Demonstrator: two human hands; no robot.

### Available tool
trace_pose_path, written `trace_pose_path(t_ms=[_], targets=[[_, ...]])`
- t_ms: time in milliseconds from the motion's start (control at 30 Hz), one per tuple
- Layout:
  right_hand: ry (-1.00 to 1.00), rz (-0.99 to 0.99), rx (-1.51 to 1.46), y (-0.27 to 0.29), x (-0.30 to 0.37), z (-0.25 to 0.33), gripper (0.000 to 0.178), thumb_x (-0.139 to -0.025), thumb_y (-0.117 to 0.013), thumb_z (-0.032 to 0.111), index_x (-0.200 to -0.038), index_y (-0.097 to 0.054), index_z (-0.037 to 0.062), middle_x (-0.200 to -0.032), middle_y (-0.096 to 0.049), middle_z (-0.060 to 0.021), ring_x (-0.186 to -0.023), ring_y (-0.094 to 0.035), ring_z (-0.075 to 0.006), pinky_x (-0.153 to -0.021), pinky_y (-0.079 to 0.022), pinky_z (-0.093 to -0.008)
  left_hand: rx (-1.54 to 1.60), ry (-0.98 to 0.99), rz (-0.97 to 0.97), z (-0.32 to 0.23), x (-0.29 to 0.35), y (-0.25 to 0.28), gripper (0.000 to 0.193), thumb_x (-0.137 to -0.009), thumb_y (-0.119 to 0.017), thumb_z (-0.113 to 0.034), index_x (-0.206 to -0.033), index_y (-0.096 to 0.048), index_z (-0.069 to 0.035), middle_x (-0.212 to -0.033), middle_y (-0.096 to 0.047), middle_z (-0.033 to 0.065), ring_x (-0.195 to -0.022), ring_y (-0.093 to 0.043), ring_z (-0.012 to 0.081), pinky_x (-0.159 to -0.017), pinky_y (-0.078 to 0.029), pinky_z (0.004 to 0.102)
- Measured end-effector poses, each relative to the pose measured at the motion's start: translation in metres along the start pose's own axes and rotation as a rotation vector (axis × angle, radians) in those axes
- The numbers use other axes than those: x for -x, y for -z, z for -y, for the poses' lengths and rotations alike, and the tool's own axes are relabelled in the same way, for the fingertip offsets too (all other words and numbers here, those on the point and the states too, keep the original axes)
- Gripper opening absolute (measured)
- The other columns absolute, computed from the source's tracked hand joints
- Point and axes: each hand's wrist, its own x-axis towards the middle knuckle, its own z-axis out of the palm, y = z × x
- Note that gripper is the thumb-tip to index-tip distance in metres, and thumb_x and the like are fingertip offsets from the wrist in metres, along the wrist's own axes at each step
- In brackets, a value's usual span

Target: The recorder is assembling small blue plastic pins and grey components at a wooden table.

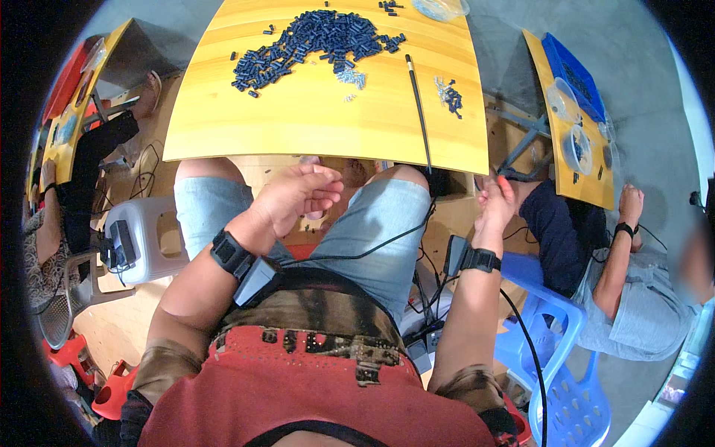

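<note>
A glossy yellow wooden table carries a heap of small dark-blue blocky parts and a thin black rod. Below its edge, the left hand hangs loosely curled and empty; the right hand seems half-closed, perhaps pinching something tiny.

clear plastic bag seen at the far table edge, crumpled, contents unclear, two clear round tubs seen on the right-hand table beside a blue tray, no labels, signs or screens made out
</note>
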Motion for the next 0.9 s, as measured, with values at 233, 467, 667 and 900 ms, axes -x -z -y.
trace_pose_path(t_ms=[233,467,667,900], targets=[[0.538,-0.101,-0.111,-0.035,0.050,0.055,0.027,-0.084,-0.059,0.000,-0.109,-0.051,0.0033,-0.075,-0.052,0.0023,-0.058,-0.045,-0.0044,-0.048,-0.035,-0.0154,0.089,-0.179,-0.053,-0.030,0.005,0.018,0.015,-0.090,-0.055,-0.017,-0.096,-0.061,-0.004,-0.089,-0.066,0.0062,-0.079,-0.063,0.0132,-0.070,-0.052,0.0239],[0.781,0.687,0.436,-0.136,0.124,0.105,0.009,-0.080,-0.063,0.003,-0.089,-0.064,0.0006,-0.081,-0.062,-0.0069,-0.071,-0.059,-0.0119,-0.063,-0.047,-0.0241,0.146,-0.288,-0.081,-0.049,0.005,0.039,0.014,-0.091,-0.055,-0.016,-0.096,-0.061,-0.004,-0.089,-0.066,0.0066,-0.077,-0.064,0.0134,-0.071,-0.052,0.0244],[0.701,1.020,0.647,-0.213,0.148,0.075,0.012,-0.075,-0.064,0.008,-0.083,-0.064,-0.0008,-0.077,-0.063,-0.0157,-0.069,-0.063,-0.0269,-0.062,-0.050,-0.0329,0.211,-0.314,-0.170,-0.060,0.013,0.066,0.014,-0.090,-0.056,-0.015,-0.096,-0.061,-0.004,-0.089,-0.066,0.0072,-0.077,-0.064,0.0136,-0.070,-0.053,0.0241],[0.760,0.923,0.776,-0.260,0.124,0.077,0.011,-0.073,-0.064,0.010,-0.080,-0.065,0.0011,-0.076,-0.062,-0.0158,-0.068,-0.061,-0.0298,-0.062,-0.049,-0.0367,0.244,-0.338,-0.159,-0.081,0.009,0.082,0.014,-0.090,-0.057,-0.014,-0.097,-0.061,-0.003,-0.089,-0.066,0.0071,-0.077,-0.064,0.0135,-0.070,-0.053,0.0243]])
